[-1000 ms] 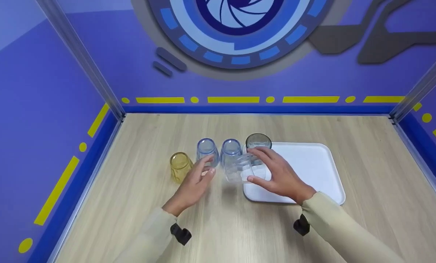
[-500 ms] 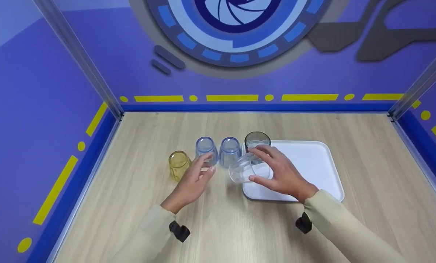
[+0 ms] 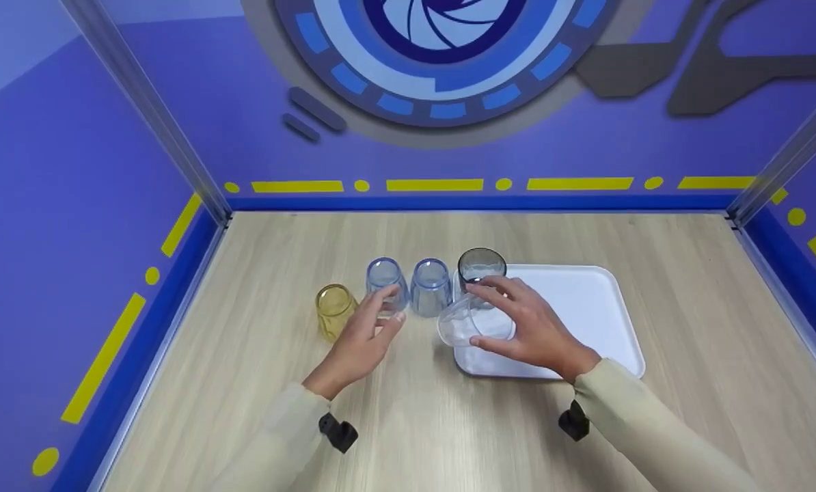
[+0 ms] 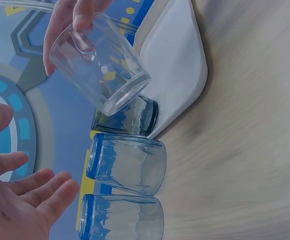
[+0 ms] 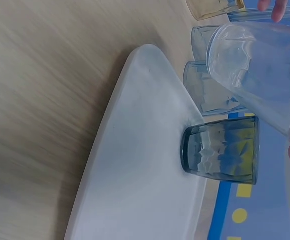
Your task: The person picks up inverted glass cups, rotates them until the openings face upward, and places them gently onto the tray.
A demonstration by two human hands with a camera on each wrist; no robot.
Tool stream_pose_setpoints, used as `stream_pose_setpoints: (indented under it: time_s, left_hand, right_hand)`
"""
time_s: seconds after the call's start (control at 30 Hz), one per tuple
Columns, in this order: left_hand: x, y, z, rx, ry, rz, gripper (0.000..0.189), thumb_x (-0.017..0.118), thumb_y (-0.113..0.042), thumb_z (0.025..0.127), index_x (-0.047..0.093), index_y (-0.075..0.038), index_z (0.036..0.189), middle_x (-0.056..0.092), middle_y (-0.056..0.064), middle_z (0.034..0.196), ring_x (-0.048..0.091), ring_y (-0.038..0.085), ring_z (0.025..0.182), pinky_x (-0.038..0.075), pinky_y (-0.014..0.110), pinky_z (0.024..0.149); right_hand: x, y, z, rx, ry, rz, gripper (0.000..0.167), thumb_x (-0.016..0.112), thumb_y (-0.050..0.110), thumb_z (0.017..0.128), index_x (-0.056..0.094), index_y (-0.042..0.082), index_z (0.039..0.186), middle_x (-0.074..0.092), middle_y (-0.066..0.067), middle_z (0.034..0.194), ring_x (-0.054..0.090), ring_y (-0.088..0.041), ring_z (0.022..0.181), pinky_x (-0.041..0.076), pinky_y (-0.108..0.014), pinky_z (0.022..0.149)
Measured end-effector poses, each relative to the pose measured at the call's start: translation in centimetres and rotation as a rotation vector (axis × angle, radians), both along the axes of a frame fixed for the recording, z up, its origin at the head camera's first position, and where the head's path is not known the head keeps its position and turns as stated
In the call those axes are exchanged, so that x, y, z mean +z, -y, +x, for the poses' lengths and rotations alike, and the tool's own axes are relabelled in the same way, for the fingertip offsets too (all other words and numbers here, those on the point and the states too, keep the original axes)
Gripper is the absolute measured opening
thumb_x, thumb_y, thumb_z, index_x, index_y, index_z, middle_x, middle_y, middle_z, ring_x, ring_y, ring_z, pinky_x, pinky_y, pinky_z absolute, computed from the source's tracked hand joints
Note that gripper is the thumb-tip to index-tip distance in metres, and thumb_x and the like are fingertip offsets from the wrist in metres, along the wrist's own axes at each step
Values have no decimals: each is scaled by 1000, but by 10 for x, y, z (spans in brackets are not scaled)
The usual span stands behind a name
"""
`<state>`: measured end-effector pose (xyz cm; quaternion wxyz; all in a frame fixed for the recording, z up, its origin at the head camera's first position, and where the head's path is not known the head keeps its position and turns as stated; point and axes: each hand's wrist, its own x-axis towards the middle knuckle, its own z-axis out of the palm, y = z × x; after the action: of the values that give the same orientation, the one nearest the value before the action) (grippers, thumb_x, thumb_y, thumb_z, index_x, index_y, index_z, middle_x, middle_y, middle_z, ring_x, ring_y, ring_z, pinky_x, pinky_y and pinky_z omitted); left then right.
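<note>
My right hand (image 3: 534,331) grips a clear drinking glass (image 3: 457,326) near its rim, with thumb and fingers on opposite sides. The glass is held tilted above the white tray's left edge, its thick base (image 4: 127,94) angled down and to the left. My left hand (image 3: 360,342) hovers with relaxed, spread fingers in front of a blue glass (image 3: 384,277), holding nothing. Just right of that one is a second blue glass (image 3: 430,290). Both blue glasses stand upside down. A yellow glass (image 3: 333,314), also upside down, is partly hidden behind my left hand.
The white tray (image 3: 586,307) lies right of the inverted glasses on the wooden table (image 3: 408,424). At its back left corner a dark grey glass (image 5: 219,150) stands upright. Blue-purple panels (image 3: 408,160) wall in the table at the back and sides.
My right hand has drawn slightly to the right with the clear glass, whose tilt has turned a little. My left hand has stayed nearly still.
</note>
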<state>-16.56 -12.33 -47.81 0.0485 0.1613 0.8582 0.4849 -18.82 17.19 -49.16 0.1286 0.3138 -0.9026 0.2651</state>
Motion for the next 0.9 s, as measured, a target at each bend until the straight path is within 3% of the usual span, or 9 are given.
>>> stream_pose_setpoints:
  time_s: [0.33,0.57,0.7,0.9]
  left_hand:
    - [0,-1,-2,19,-62,-49,51,45,-37,102,36,-15,146,45,10,144,49,31,130,44,47,106]
    - [3,-2,-2,71,-71,-109,50,48,-36,100,37,-17,145,43,8,145,47,28,131,45,50,103]
    - [4,-3,-3,82,-86,-134,50,49,-34,100,38,-16,145,43,8,144,48,27,130,44,50,103]
    - [5,-4,-4,101,-66,-173,52,52,-34,99,38,-16,145,40,9,147,43,29,136,38,50,111]
  right_hand:
    - [-3,-3,2,-24,17,24,71,70,59,79,46,36,142,49,6,140,48,-14,122,45,-47,101]
    - [-6,-5,2,-8,-9,60,70,69,59,79,49,32,141,51,2,139,49,-19,123,44,-50,102]
    - [-7,-6,2,-20,-2,84,70,70,59,79,47,36,141,50,3,140,49,-19,125,43,-51,103]
    - [-7,-8,2,-23,-7,89,73,74,54,77,45,38,142,50,3,140,49,-19,123,44,-50,102]
